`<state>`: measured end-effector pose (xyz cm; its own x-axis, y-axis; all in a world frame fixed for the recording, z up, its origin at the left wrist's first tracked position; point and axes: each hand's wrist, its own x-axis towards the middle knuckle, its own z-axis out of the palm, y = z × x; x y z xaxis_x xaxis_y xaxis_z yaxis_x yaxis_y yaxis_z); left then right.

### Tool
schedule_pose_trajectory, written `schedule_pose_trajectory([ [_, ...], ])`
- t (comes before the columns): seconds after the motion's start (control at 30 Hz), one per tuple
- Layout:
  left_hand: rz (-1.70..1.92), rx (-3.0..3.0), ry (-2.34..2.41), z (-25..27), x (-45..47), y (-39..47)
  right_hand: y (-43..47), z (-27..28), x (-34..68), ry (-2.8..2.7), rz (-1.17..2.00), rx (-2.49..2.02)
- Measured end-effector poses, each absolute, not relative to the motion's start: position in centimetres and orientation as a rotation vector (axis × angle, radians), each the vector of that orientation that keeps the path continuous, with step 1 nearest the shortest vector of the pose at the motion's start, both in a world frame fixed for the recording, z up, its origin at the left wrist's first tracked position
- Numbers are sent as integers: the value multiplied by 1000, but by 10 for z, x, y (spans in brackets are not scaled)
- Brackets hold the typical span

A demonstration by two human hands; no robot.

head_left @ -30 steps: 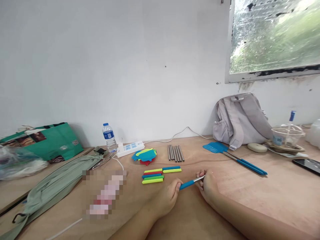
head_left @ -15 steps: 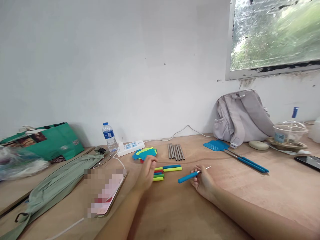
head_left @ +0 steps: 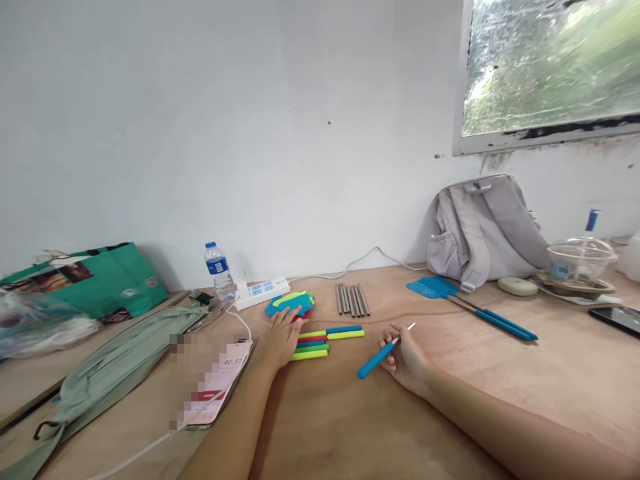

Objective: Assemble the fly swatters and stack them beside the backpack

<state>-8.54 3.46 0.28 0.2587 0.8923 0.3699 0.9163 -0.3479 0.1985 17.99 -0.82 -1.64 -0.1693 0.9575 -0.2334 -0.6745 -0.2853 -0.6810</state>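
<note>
My right hand (head_left: 404, 355) is closed around a blue fly swatter handle (head_left: 371, 363) with a short metal rod sticking out of its upper end. It rests just above the wooden table, tilted. My left hand (head_left: 283, 339) lies with its fingers spread at the near edge of a pile of blue, yellow-green and red swatter heads (head_left: 284, 304), its fingertips on or just over them. Coloured handle sleeves (head_left: 311, 355) in yellow, green, blue and red lie between my hands. Behind them several thin metal tubes (head_left: 353, 300) are lined up side by side.
Blue swatters (head_left: 433, 287) with long handles lie at the right, before a grey backpack (head_left: 485, 230). A phone (head_left: 213, 403) with a white cable, a power strip (head_left: 263, 293), a water bottle (head_left: 219, 270) and a green bag (head_left: 115, 283) stand leftward. A plastic cup (head_left: 580, 260) sits far right.
My left hand has moved left and down onto the pile's near edge, and its fingers have spread. The handle in my right hand has tilted more steeply.
</note>
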Motion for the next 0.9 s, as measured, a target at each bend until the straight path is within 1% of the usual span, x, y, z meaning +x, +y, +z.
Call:
schedule_pose_trajectory([
  [0.13, -485, -2478, -1817, 3, -82, 34, -7, -18, 179, -547, 1745, -749],
  [0.27, -431, -2452, -1807, -6, -87, 40, -8, -17, 179, -560, 1749, -781],
  [0.47, -672, -2461, -1738, -21, -98, 51, -8, -18, 180, -560, 1730, -731],
  [0.63, -904, -2458, -1848, -13, -95, 44, -8, -18, 181, -537, 1744, -743],
  [0.9, -1008, -2381, -2063, -12, -101, 47, -9, -16, 183, -517, 1741, -745],
])
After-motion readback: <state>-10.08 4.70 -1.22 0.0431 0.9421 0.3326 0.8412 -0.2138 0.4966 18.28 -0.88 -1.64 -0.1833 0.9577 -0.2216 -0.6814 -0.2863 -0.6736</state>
